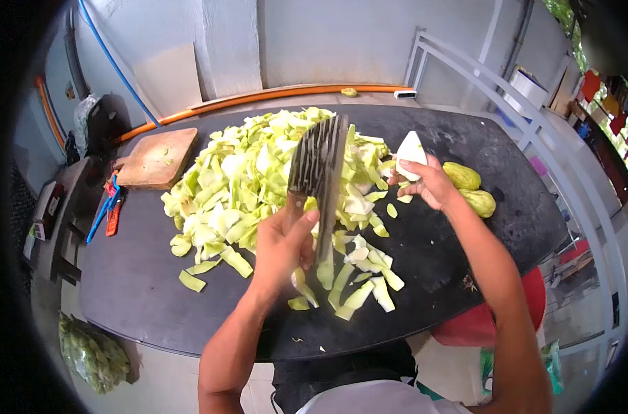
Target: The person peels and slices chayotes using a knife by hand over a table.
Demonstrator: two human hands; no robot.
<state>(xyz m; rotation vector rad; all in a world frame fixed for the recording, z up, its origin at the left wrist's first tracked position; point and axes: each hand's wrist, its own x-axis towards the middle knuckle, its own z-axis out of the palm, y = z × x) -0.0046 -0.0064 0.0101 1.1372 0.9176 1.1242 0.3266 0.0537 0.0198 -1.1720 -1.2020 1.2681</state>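
Observation:
My left hand (285, 241) is closed around the brown handle of a cleaver (315, 162). Its broad blade points up and away in front of the pile, streaked and partly blurred. In the fingers of my right hand (430, 181) is a white peeled vegetable piece (411, 153), held above the table's right half. A large heap of pale green cut pieces (241, 165) lies behind and around the cleaver. Loose strips (359, 298) are scattered nearer to me. Two yellow-green whole vegetables (478, 203) rest just right of my right hand.
A wooden chopping board (158, 159) lies at the dark table's (141, 293) left edge, near an orange-handled tool (113, 217). Behind runs an orange pipe (258, 98). A red stool (490, 321) stands below right, a plastic bag of green produce (93, 352) below left. Metal railing (535, 131) borders the right.

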